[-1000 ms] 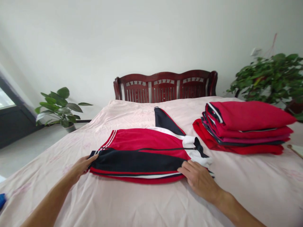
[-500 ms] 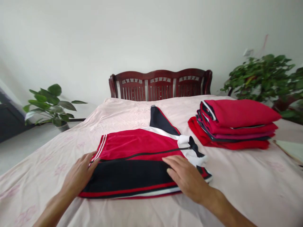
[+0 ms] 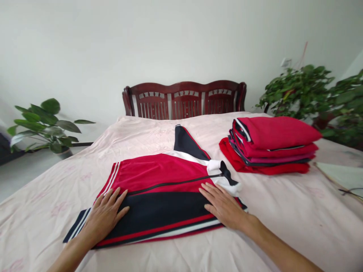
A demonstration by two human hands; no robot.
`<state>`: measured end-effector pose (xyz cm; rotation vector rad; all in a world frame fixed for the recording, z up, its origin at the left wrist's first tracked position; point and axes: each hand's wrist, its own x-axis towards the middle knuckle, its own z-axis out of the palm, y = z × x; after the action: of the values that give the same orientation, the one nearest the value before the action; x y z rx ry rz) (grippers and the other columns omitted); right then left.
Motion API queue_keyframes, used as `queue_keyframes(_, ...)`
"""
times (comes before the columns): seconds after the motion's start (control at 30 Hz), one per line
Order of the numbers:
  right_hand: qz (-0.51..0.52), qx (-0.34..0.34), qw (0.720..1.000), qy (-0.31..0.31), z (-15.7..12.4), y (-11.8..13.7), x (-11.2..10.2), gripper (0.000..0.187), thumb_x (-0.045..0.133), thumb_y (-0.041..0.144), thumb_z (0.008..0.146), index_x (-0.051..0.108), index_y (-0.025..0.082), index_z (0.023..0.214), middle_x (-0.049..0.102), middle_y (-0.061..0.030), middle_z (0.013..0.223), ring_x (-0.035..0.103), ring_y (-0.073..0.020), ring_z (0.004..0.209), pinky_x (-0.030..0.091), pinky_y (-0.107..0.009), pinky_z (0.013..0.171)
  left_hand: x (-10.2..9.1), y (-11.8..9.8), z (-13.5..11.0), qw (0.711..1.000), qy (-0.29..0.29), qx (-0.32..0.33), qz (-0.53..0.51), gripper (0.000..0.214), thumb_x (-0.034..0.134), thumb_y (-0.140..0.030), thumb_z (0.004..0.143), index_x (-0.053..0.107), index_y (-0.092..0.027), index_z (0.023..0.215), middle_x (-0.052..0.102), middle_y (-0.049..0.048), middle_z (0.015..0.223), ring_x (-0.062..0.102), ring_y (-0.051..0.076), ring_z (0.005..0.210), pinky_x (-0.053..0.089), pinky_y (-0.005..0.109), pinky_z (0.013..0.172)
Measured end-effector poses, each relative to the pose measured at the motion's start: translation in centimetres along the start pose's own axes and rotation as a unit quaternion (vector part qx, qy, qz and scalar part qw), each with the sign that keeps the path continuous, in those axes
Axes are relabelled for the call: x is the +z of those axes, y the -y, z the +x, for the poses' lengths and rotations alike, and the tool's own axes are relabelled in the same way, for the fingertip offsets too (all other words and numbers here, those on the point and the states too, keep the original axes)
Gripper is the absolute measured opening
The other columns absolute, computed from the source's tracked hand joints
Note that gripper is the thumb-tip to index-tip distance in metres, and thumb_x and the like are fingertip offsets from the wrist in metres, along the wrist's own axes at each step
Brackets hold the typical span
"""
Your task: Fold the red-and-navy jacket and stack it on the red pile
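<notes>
Flat left hand (image 3: 104, 216) and right hand (image 3: 223, 207) hide parts of a track jacket (image 3: 161, 174).

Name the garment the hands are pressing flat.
The red-and-black zip jacket spread under the left hand and right hand, not the folded red stack beside it.

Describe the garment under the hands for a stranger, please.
On the pink-covered bed, a red, navy and white track jacket lies under the left hand and right hand. Unlike the folded red stack beside it, it lies spread flat, a dark zip across it.
</notes>
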<state>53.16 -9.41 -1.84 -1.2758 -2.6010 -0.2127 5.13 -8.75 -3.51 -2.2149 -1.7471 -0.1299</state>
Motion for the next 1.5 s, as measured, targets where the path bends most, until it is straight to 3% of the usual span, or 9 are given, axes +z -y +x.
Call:
queue_keyframes(0.3,-0.06,0.0,0.997,-0.041,-1.8,-3.1,1.0,0.053,0.049,0.037,0.099,0.04,0.026,0.15,0.045,-0.0057,0.152,0.043,-0.0248,0.139,0.038,-0.045,0.11,0.5,3.1,0.1,0.995,0.089,-0.007,-0.051,0.045,0.042,-0.034,0.094,0.058,-0.04,0.135,0.044,-0.0013,0.155,0.035,0.03,0.145,0.038,0.05,0.112)
queue_keyframes(0.47,-0.05,0.014,0.997,-0.051,-0.9,-2.8,0.6,0.046,0.05,0.04,0.098,0.052,0.026,0.141,0.056,-0.0056,0.143,0.053,-0.0259,0.128,0.044,-0.042,0.102,-0.1,2.6,0.4,0.989,0.147,-0.036,-0.001,0.048,0.036,-0.031,0.096,0.054,-0.036,0.14,0.033,0.0022,0.161,0.028,0.035,0.147,0.04,0.054,0.108)
queue_keyframes(0.6,-0.007,0.049,0.998,-0.023,1.5,-2.9,-0.7,0.03,0.045,0.034,0.1,0.068,0.025,0.117,0.07,-0.0058,0.118,0.065,-0.0244,0.107,0.049,-0.04,0.092,-2.1,1.1,1.9,0.984,0.152,-0.091,-0.002,0.055,0.037,-0.044,0.097,0.048,-0.021,0.145,0.048,0.016,0.149,0.047,0.034,0.136,0.044,0.048,0.103)
queue_keyframes(0.7,0.034,0.088,0.996,-0.006,4.4,-3.7,-1.5,0.034,0.039,0.028,0.101,0.073,0.025,0.097,0.074,-0.0048,0.097,0.068,-0.0218,0.093,0.05,-0.036,0.087,-4.1,0.3,4.2,0.982,0.162,-0.096,0.005,0.054,0.033,-0.049,0.098,0.066,-0.014,0.122,0.066,0.0183,0.122,0.063,0.033,0.114,0.048,0.046,0.096)
queue_keyframes(0.8,0.06,0.117,0.991,-0.016,7.9,-4.9,-1.5,0.033,0.04,0.028,0.1,0.071,0.022,0.109,0.073,-0.0068,0.107,0.066,-0.0236,0.102,0.049,-0.038,0.092,-4.9,-0.6,7.4,0.992,0.103,-0.076,0.023,0.051,0.031,-0.045,0.1,0.07,-0.014,0.108,0.068,0.0174,0.118,0.063,0.032,0.112,0.045,0.045,0.1)
queue_keyframes(0.93,0.06,0.134,0.989,-0.011,12.8,-5.8,0.4,0.042,0.039,0.03,0.1,0.061,0.013,0.131,0.063,-0.0145,0.131,0.056,-0.028,0.124,0.04,-0.043,0.108,-3.4,-2.2,11.8,0.999,0.045,-0.008,-0.027,0.049,0.034,-0.044,0.1,0.06,-0.019,0.132,0.055,0.0138,0.143,0.047,0.03,0.136,0.035,0.044,0.112)
queue_keyframes(1.2,0.013,0.131,0.988,0.08,17.3,-7.9,6.1,0.053,0.037,0.04,0.1,0.043,0.02,0.149,0.037,-0.0086,0.157,0.029,-0.0284,0.146,0.025,-0.049,0.119,2.6,-2.2,15.5,0.984,0.1,0.025,-0.144,0.06,0.033,-0.055,0.098,0.034,-0.032,0.153,0.026,0.011,0.163,0.02,0.032,0.151,0.021,0.053,0.119)
queue_keyframes(1.33,0.015,0.167,0.984,0.06,17.8,-10.6,7.4,0.052,0.036,0.04,0.101,0.041,0.025,0.15,0.038,-0.0055,0.157,0.032,-0.0278,0.145,0.029,-0.047,0.116,3.7,0.1,16.2,0.98,0.072,-0.001,-0.187,0.05,0.032,-0.052,0.099,0.047,-0.037,0.145,0.036,0.0042,0.16,0.027,0.028,0.149,0.025,0.049,0.119)
queue_keyframes(1.5,0.022,0.23,0.973,0.009,19.4,-12.7,7.5,0.042,0.036,0.032,0.101,0.058,0.026,0.136,0.053,-0.0059,0.145,0.047,-0.0208,0.133,0.034,-0.034,0.112,4.3,2.1,17.6,0.979,0.031,-0.084,-0.184,0.044,0.031,-0.041,0.1,0.062,-0.023,0.124,0.059,0.0068,0.139,0.051,0.021,0.132,0.038,0.035,0.111)
